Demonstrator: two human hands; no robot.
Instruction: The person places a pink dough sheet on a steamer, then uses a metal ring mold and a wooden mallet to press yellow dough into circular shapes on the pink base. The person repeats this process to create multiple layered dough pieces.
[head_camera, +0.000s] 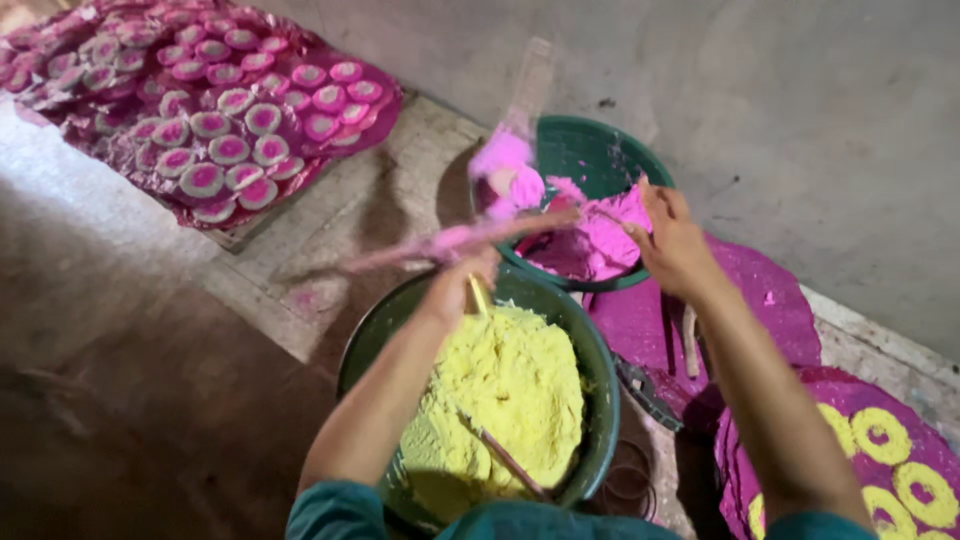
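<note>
My left hand (458, 283) is closed around a long pink-stained stick (470, 238) held level over two green basins. My right hand (668, 235) reaches into the far green basin (590, 150) and touches the pink paste (600, 240) near the stick's far end. A clear plastic scoop (515, 130) coated in pink paste stands at that basin's left rim. The near green basin (600, 400) is heaped with yellow paste (505, 390), and a thin stick (510, 462) lies in it.
A magenta sheet (770, 290) lies right of the basins. Yellow rings (905, 465) sit on another magenta sheet at the lower right. At the upper left, several round pink-and-white pieces (215, 100) fill a shiny sheet on the concrete floor. A grey wall runs behind.
</note>
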